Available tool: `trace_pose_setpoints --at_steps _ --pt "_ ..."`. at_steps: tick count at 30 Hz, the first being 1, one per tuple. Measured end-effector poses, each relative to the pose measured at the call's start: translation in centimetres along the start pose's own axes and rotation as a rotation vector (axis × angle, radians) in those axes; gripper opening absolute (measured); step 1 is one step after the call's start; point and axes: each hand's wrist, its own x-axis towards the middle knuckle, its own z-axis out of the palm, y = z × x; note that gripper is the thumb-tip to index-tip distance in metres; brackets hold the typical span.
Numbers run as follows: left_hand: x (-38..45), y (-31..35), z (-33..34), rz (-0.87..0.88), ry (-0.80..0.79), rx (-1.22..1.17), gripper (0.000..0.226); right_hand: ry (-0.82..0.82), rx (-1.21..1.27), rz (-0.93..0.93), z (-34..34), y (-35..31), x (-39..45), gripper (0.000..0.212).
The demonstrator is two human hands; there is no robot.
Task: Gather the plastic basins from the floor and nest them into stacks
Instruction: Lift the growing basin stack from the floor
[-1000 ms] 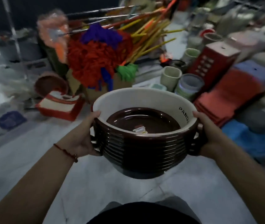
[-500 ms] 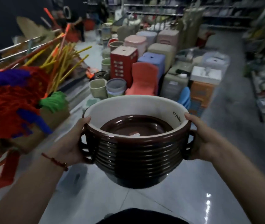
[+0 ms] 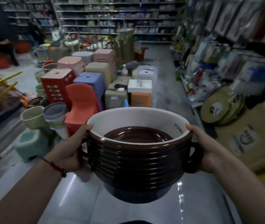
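A nested stack of dark brown plastic basins with white insides hangs in the air at the centre of the head view, above the floor. Several brown rims show down its side, and a smaller brown basin lies inside the top one. My left hand grips the stack's left handle, thumb hooked over the rim. My right hand grips the right handle the same way. The fingers of both hands are hidden behind the handles.
Stacked plastic stools, an orange child chair and bins crowd the floor ahead on the left. A tiled aisle runs forward between them and the right-hand shelves. Cardboard boxes lie at the right.
My view has swung to the right, from the mops and brooms to the aisle and shelves. The basin stack stays held in both hands, now carried a little higher.
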Motion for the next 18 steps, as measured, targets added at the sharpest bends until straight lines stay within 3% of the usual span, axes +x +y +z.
trace_pose_setpoints --at_steps 3,6,10,14,18 --pt "2.6 1.6 4.1 -0.033 -0.155 0.067 0.065 0.052 0.067 0.001 -3.3 -1.3 0.3 0.076" --pt "5.3 3.3 8.0 -0.089 -0.171 0.168 0.064 0.116 0.12 -0.014 -5.8 -3.0 0.3 0.075" --pt "9.6 5.6 12.6 -0.163 -0.308 0.174 0.083 0.178 0.202 -0.028 -8.0 -5.7 0.9 0.072" --pt "13.6 8.3 16.4 -0.15 -0.319 0.231 0.071 0.216 0.28 -0.022 -8.5 -9.2 2.6 0.064" --pt "18.3 12.2 18.9 -0.161 -0.325 0.264 0.079 0.262 0.305 -0.015 -7.8 -13.3 6.4 0.07"
